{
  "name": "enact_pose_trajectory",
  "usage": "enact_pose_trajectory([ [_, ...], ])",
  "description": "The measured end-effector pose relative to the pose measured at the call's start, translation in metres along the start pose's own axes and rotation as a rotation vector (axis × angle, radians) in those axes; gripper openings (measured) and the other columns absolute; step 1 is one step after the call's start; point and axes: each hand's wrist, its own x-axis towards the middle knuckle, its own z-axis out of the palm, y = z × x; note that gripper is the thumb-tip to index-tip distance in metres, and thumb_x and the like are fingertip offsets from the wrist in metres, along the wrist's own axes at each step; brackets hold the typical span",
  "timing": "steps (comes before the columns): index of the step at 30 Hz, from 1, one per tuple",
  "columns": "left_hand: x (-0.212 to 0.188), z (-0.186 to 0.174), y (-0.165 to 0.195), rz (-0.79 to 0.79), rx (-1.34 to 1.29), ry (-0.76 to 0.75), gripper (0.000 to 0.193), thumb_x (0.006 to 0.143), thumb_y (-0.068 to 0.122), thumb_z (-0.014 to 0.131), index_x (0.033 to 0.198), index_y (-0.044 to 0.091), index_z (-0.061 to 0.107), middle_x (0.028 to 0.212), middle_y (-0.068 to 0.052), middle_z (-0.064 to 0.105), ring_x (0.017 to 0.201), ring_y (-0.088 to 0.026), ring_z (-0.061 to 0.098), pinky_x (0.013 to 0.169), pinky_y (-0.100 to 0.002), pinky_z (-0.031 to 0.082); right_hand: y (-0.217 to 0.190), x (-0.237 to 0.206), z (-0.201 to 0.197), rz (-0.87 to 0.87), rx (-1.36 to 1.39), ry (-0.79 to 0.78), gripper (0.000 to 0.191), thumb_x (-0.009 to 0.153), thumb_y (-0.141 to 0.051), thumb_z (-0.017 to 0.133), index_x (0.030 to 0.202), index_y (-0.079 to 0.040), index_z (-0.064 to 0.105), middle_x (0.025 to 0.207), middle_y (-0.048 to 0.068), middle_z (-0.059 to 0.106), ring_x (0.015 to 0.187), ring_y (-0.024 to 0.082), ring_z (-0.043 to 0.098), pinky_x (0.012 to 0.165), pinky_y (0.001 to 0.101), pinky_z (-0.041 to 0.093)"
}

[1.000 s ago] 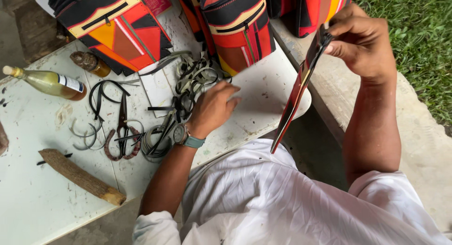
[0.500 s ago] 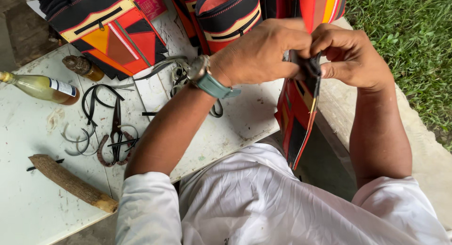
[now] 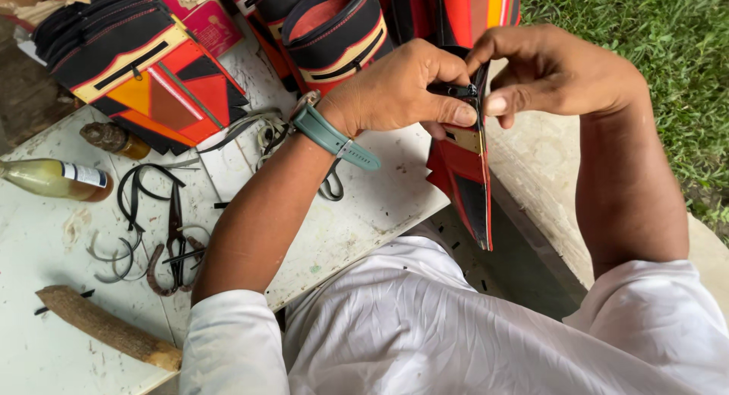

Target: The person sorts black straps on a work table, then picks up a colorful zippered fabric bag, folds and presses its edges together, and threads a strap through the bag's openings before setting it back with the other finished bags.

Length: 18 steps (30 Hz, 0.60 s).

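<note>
A flat red, black and yellow pouch [image 3: 465, 175] hangs edge-on in front of my chest, just past the table's right edge. My left hand [image 3: 399, 87], with a green watch on the wrist, pinches the black strip along the pouch's top. My right hand [image 3: 550, 68] grips the same top edge from the other side, thumb against the pouch. Both hands meet at the top of the pouch, and the small part between the fingertips is mostly hidden.
On the worn white table [image 3: 364, 213] lie rusty scissors [image 3: 175, 247] among black cord loops, a glass bottle of yellowish liquid [image 3: 57, 178], a small brown bottle [image 3: 114, 139] and a wooden stick [image 3: 106, 327]. Finished striped bags [image 3: 144, 68] pile at the back. Grass lies to the right.
My left hand left the cords on the table and rose to the pouch held by my right hand. Both hands now work its top edge, closer to my chest.
</note>
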Motion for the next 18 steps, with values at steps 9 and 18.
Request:
enact_pose_trajectory([
  [9,-0.005,-0.005,-0.003,-0.010,0.001,-0.040,0.025,0.099,0.023,0.073,0.103,-0.001,0.070,0.091,-0.004,0.071,0.081,-0.011,0.071,0.075,-0.028,0.064,-0.003,-0.003,-0.005,-0.043,0.037,-0.167,0.027,0.098,-0.022,0.065,0.110,0.001,0.071,0.100,0.002,0.071,0.091,0.011,0.068,0.076,0.0298,0.059],
  [18,-0.015,-0.005,0.004,-0.026,0.070,0.024,0.026,0.095,0.026,0.071,0.089,0.000,0.069,0.079,-0.002,0.070,0.071,-0.009,0.070,0.066,-0.026,0.062,0.012,-0.003,0.010,-0.179,-0.005,0.005,0.018,0.099,-0.017,0.071,0.104,0.001,0.071,0.101,0.002,0.066,0.095,0.012,0.062,0.086,0.0281,0.050],
])
